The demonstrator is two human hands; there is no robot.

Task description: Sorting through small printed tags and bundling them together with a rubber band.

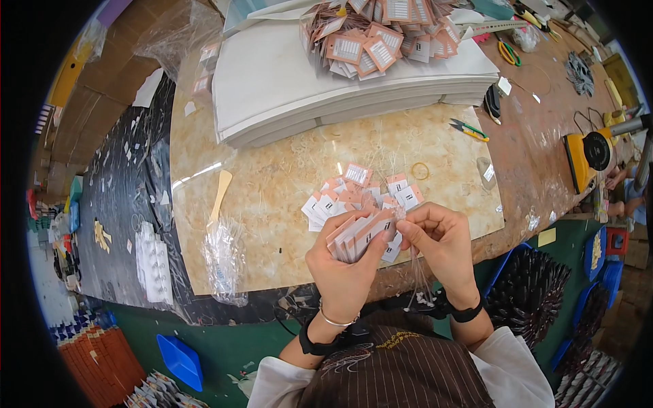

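Note:
My left hand (342, 266) is closed round a fanned stack of hang tags (358, 236), white with pink-orange ends. At the right end of that stack, my right hand (439, 238) pinches the tags' thin strings (399, 216) between thumb and fingers. Loose string ends (420, 289) dangle below, over the table's front edge. Just beyond both hands lies a loose pile of similar tags (358, 174) on the marbled tan board (272, 177).
A thick stack of white sheets (272, 88) stands behind, topped by a heap of tags (367, 47). Thread snips (469, 130) lie at right, near a yellow tool (579, 163). A clear plastic bag (226, 265) and a wooden stick (221, 192) lie at left. Blue bins (180, 362) stand below.

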